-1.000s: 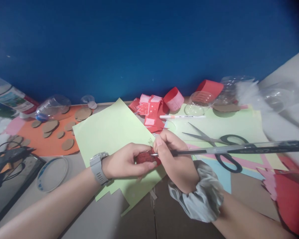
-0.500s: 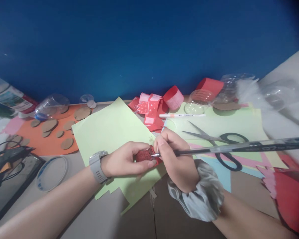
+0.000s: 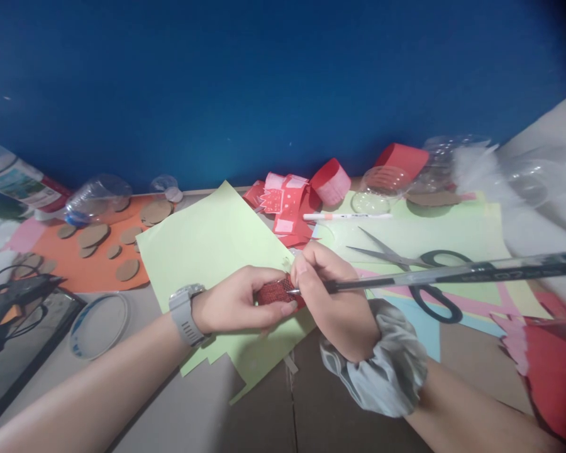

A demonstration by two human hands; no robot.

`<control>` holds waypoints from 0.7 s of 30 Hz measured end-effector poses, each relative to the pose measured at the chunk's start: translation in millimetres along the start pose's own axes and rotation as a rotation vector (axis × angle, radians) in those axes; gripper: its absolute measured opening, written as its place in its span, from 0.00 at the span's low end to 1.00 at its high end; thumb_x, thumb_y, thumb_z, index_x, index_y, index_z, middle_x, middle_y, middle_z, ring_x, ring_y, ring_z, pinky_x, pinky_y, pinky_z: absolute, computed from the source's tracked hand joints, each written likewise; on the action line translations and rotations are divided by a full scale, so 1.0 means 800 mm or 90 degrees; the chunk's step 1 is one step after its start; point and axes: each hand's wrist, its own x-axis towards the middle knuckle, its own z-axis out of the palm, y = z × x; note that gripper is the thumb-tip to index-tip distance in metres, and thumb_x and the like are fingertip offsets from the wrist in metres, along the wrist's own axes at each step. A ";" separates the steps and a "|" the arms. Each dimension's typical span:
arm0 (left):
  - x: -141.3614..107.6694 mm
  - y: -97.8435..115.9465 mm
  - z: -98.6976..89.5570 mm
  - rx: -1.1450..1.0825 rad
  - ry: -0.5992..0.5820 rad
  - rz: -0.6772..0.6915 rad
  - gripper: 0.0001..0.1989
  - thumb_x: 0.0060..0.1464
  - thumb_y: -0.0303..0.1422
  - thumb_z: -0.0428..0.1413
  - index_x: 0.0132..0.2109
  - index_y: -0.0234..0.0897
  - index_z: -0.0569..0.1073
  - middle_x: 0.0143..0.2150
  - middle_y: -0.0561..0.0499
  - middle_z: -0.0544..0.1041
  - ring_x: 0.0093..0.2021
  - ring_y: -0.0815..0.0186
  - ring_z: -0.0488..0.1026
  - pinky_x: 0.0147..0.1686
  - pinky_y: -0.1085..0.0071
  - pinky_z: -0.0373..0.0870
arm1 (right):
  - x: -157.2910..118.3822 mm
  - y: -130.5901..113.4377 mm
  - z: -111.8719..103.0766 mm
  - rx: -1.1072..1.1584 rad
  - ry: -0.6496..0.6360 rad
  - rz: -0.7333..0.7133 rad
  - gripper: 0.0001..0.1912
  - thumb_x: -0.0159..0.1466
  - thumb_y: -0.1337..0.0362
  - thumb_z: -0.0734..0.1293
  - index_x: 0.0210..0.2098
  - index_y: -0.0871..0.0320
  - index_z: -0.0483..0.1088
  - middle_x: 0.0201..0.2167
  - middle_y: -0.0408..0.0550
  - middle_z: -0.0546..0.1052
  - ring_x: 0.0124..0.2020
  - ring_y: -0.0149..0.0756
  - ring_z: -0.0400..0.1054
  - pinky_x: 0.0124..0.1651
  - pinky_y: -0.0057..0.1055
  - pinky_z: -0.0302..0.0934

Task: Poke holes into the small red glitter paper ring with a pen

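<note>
My left hand, with a grey watch at the wrist, is closed on a small red piece marked with a dense dark pattern. It is pressed between thumb and fingers over a light green paper sheet. My right hand, a grey scrunchie around its wrist, grips a black pen near the tip. The pen tip meets the patterned surface of the red piece. The pen's long barrel slants out to the right. Part of the red piece is hidden by my fingers.
Black-handled scissors lie partly open on coloured papers at right. Red paper shapes and a white marker are behind my hands. At left are cardboard discs on orange paper, a plastic bottle, a tape ring and a glue gun.
The pen's far end sits slightly higher in view, and its tip has shifted minutely on the red piece. Both hands keep their holds. The whole view has shifted slightly.
</note>
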 end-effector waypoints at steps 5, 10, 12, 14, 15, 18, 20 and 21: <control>0.001 0.001 0.000 0.003 0.005 -0.001 0.11 0.58 0.36 0.53 0.34 0.32 0.65 0.21 0.55 0.67 0.19 0.75 0.65 0.19 0.80 0.62 | 0.000 0.001 0.000 0.004 0.008 0.003 0.14 0.65 0.67 0.56 0.22 0.56 0.55 0.19 0.36 0.55 0.21 0.26 0.50 0.23 0.25 0.48; 0.001 0.002 0.001 -0.004 0.007 -0.004 0.11 0.58 0.37 0.53 0.34 0.32 0.66 0.21 0.55 0.67 0.19 0.75 0.65 0.19 0.79 0.61 | 0.000 0.001 0.000 0.002 0.003 0.004 0.14 0.65 0.68 0.56 0.22 0.56 0.55 0.19 0.37 0.55 0.21 0.26 0.51 0.24 0.26 0.49; 0.001 0.002 0.001 -0.005 0.009 -0.004 0.10 0.58 0.36 0.53 0.34 0.32 0.66 0.21 0.55 0.67 0.19 0.74 0.65 0.19 0.79 0.61 | 0.000 0.001 0.000 0.001 0.006 0.004 0.14 0.65 0.68 0.56 0.22 0.56 0.55 0.19 0.37 0.55 0.21 0.26 0.51 0.24 0.26 0.48; 0.001 0.002 0.001 -0.001 0.012 -0.001 0.10 0.58 0.36 0.53 0.33 0.32 0.66 0.20 0.55 0.68 0.19 0.74 0.65 0.19 0.79 0.62 | 0.001 0.002 0.000 0.002 0.010 0.001 0.14 0.65 0.68 0.56 0.23 0.56 0.55 0.19 0.37 0.56 0.22 0.26 0.51 0.24 0.26 0.49; 0.001 0.002 0.001 0.000 0.012 -0.001 0.10 0.57 0.36 0.53 0.33 0.32 0.66 0.21 0.55 0.68 0.19 0.74 0.65 0.19 0.79 0.62 | 0.001 0.002 0.000 0.001 0.010 0.000 0.14 0.65 0.68 0.56 0.23 0.56 0.55 0.19 0.37 0.56 0.22 0.26 0.51 0.25 0.26 0.49; 0.001 0.002 0.001 -0.001 0.007 -0.007 0.10 0.58 0.35 0.53 0.34 0.31 0.66 0.21 0.55 0.67 0.19 0.74 0.66 0.19 0.80 0.62 | 0.001 0.002 0.000 0.001 0.000 0.003 0.13 0.65 0.69 0.56 0.23 0.56 0.55 0.20 0.37 0.57 0.22 0.27 0.51 0.25 0.26 0.49; 0.001 0.002 0.001 -0.005 0.005 -0.008 0.09 0.58 0.34 0.53 0.34 0.31 0.66 0.21 0.54 0.67 0.20 0.74 0.67 0.19 0.80 0.62 | 0.000 0.000 0.000 0.004 0.002 0.006 0.14 0.65 0.68 0.56 0.22 0.56 0.55 0.19 0.37 0.56 0.22 0.26 0.51 0.24 0.26 0.48; 0.001 0.002 0.001 -0.006 0.006 -0.005 0.09 0.58 0.34 0.53 0.34 0.31 0.66 0.21 0.54 0.67 0.20 0.74 0.66 0.20 0.80 0.62 | 0.000 0.000 0.000 0.005 0.005 0.008 0.14 0.65 0.68 0.57 0.22 0.56 0.55 0.19 0.37 0.56 0.21 0.26 0.50 0.24 0.26 0.48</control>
